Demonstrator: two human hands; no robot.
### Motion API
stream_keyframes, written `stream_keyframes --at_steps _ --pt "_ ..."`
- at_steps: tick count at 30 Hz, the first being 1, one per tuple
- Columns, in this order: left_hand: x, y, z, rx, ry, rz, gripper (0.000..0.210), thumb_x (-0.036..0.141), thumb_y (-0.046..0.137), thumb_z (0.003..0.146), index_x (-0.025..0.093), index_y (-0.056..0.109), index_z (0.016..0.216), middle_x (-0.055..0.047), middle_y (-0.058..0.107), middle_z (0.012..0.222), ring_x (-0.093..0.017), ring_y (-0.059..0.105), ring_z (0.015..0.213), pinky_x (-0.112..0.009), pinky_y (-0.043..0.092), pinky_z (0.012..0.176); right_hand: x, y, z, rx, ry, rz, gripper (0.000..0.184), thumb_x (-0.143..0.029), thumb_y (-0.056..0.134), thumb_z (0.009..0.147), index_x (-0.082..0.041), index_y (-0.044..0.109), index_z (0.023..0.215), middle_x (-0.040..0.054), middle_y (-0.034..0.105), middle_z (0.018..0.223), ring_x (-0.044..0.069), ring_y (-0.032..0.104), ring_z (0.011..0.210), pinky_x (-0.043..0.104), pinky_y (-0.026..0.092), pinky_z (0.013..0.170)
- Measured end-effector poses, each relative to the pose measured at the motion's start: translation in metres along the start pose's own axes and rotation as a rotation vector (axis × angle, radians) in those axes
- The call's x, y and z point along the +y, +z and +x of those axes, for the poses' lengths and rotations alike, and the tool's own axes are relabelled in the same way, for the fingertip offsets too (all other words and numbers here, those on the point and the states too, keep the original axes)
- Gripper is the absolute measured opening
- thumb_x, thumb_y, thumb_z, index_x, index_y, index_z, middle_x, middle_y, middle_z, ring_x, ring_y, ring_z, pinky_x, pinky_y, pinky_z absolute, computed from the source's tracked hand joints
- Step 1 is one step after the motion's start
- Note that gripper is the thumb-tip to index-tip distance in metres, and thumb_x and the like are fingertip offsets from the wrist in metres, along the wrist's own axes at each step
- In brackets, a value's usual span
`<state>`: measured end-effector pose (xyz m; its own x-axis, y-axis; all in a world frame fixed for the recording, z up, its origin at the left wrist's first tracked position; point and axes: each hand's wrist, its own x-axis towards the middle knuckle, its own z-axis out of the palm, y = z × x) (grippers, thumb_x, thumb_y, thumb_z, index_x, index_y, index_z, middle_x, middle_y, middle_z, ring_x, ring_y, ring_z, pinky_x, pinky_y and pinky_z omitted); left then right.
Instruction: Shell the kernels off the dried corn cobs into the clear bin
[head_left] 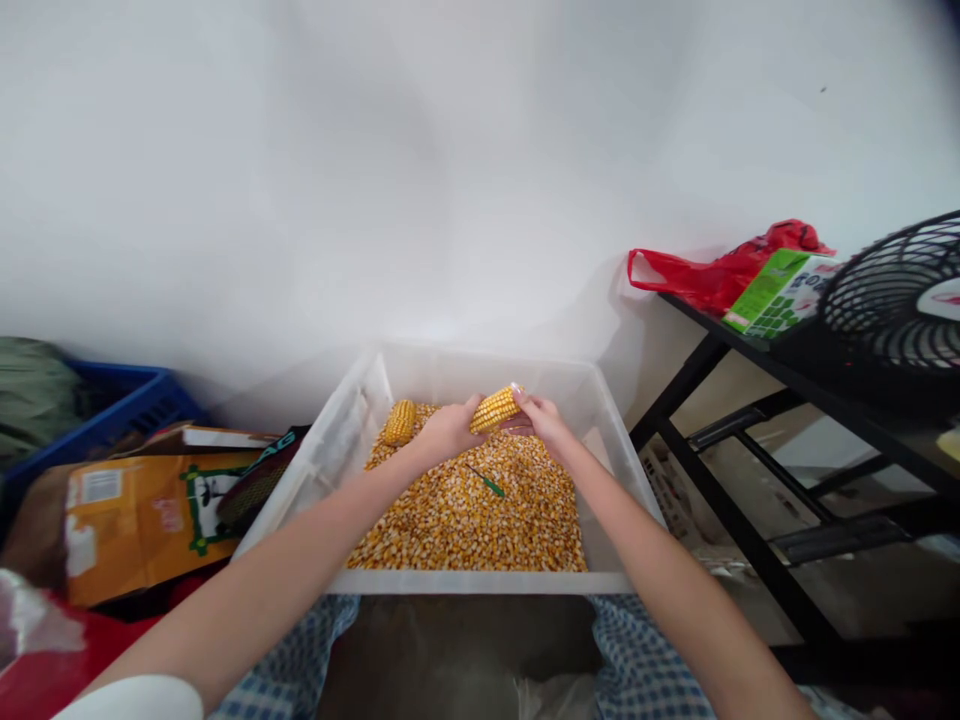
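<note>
Between both hands I hold a yellow corn cob [495, 409], tilted with its right end higher, over a white plastic bin [465, 583]. My left hand [450, 432] grips the cob's left end. My right hand [545, 421] closes on the right end, the thumb near the tip. Below lies a thick layer of loose corn kernels [450, 520]. A small tool with a green handle [493, 486] and a thin dark shaft rests on the kernels. Another corn cob [400, 422] sits in the bin's back left part.
To the right, a black rack [739, 480] carries a red plastic bag [712, 280], a green-and-white box [780, 295] and a fan [900, 300]. On the left are an orange cardboard box [150, 520] and a blue crate [142, 400]. A white wall [450, 180] stands behind the bin.
</note>
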<state>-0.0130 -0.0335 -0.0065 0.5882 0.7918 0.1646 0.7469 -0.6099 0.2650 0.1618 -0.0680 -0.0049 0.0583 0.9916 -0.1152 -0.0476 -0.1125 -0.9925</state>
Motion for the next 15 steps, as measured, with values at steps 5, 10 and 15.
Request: stream_keyframes --at_steps 5,10,15 --pt "-0.004 -0.001 0.002 -0.033 -0.017 -0.14 0.051 0.047 0.054 0.067 0.022 0.04 0.109 -0.004 0.063 0.088 -0.02 0.06 0.077 -0.024 0.04 0.06 -0.003 -0.003 0.0 -0.073 -0.042 0.024 0.035 -0.046 0.052 0.074 -0.015 0.058 0.091 0.0069 0.065 0.082 0.015 0.063 0.068 0.025 0.052 0.056" --pt "0.0 -0.008 0.002 -0.02 -0.045 -0.068 0.053 0.047 0.053 0.068 0.023 0.038 0.113 -0.004 0.063 0.088 -0.021 0.059 0.08 -0.024 0.04 0.062 -0.008 -0.005 -0.003 -0.083 -0.009 0.057 0.044 -0.056 0.043 0.075 -0.018 0.056 0.095 0.0065 0.065 0.086 0.017 0.063 0.074 0.027 0.052 0.056" --pt "0.005 -0.012 -0.001 -0.015 -0.041 0.062 0.051 0.043 0.051 0.071 0.025 0.036 0.116 -0.006 0.063 0.087 -0.022 0.06 0.078 -0.025 0.04 0.063 -0.005 -0.003 -0.003 -0.03 0.039 0.094 0.045 -0.057 0.044 0.074 -0.017 0.057 0.091 0.0081 0.066 0.084 0.016 0.063 0.069 0.027 0.052 0.057"
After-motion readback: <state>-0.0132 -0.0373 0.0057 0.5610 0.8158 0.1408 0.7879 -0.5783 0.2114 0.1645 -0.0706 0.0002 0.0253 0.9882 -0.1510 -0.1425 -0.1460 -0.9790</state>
